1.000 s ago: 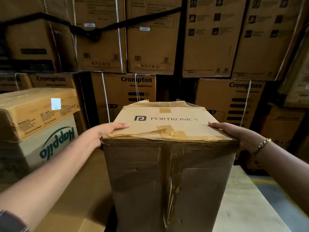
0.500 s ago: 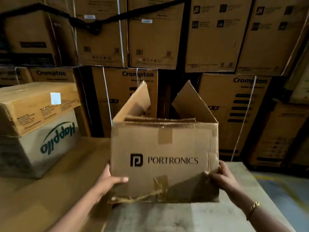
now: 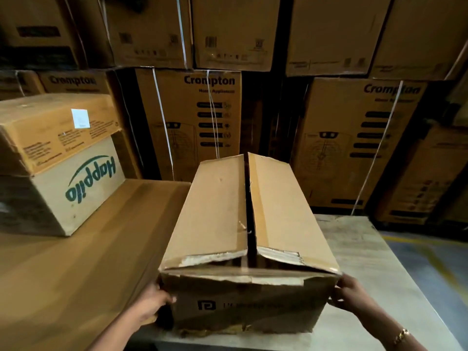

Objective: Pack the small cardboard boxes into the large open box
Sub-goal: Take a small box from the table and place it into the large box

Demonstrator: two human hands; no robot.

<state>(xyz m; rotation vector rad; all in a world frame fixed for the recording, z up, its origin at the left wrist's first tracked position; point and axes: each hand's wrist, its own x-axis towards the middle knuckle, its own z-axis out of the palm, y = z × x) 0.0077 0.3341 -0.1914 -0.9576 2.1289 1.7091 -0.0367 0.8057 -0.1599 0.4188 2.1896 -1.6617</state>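
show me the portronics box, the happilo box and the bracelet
Portronics box (image 3: 217, 214): head view, on its left top flap.
Happilo box (image 3: 83, 186): head view, on the face with the green logo.
bracelet (image 3: 402, 335): head view, on the gold links at the right wrist.

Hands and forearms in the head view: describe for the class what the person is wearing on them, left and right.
The left hand and right hand are bare, without gloves. No sleeve shows on either forearm. A thin gold-coloured chain bracelet sits on the right wrist; the left wrist carries nothing visible.
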